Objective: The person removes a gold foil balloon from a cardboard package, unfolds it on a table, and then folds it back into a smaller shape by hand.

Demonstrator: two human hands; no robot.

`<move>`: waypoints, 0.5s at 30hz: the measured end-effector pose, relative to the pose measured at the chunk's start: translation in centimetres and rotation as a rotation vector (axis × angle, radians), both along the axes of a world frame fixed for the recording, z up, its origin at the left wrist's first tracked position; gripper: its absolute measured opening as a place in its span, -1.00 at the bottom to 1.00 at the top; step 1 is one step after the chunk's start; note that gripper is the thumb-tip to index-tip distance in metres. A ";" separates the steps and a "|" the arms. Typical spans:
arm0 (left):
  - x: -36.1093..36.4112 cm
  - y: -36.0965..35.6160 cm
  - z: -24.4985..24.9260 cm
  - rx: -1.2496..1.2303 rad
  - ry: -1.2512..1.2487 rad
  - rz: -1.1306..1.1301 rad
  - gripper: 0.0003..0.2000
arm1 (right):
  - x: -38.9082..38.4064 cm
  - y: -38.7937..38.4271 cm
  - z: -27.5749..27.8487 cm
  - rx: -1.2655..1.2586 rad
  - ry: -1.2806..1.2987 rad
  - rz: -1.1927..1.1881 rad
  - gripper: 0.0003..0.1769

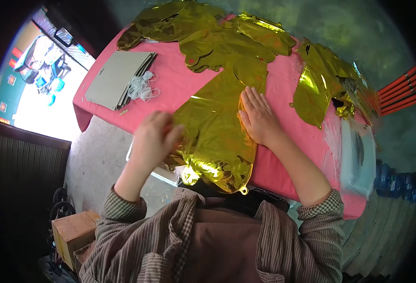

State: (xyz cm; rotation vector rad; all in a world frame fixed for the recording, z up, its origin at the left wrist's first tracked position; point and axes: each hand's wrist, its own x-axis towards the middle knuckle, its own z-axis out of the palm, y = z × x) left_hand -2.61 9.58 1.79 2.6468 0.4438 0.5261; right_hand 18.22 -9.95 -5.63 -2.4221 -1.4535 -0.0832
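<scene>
A flat gold foil balloon [212, 115] lies in front of me, its lower end hanging over the near edge of the table. My right hand [260, 115] rests flat on the balloon's right edge, fingers stretched out. Just left of the balloon, my left hand [152, 139] is raised and somewhat blurred; its thumb stands apart from the bent fingers, with nothing visible between them. Crumpled shiny folds and a small tab show at the balloon's near end. More gold foil balloons [170, 26] lie overlapping at the far side, and others [318, 82] at the right.
The table has a pink cloth [283, 89]. Grey cardboard sheets [116, 78] and a tangle of white string [143, 87] lie at left. Clear plastic bags [356, 158] lie at right. Beyond are red poles [401, 92] and blue bottles [399, 181]. A cardboard box [73, 236] stands lower left.
</scene>
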 end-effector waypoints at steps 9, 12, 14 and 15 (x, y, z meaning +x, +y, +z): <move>-5.5 2.0 -7.4 -0.534 -0.287 0.114 -0.71 | 0.2 0.1 -0.3 0.011 -0.013 0.005 -0.38; -5.6 0.4 -5.5 -1.023 -0.283 0.133 -0.68 | 0.2 0.1 -0.3 0.014 -0.010 0.005 -0.38; -5.9 0.7 -5.0 -1.148 -0.293 0.127 -0.66 | 0.2 0.1 -0.4 0.010 -0.016 0.002 -0.38; -5.6 0.5 -4.7 -1.148 -0.294 0.126 -0.66 | 0.2 0.1 -0.4 0.005 -0.021 -0.001 -0.39</move>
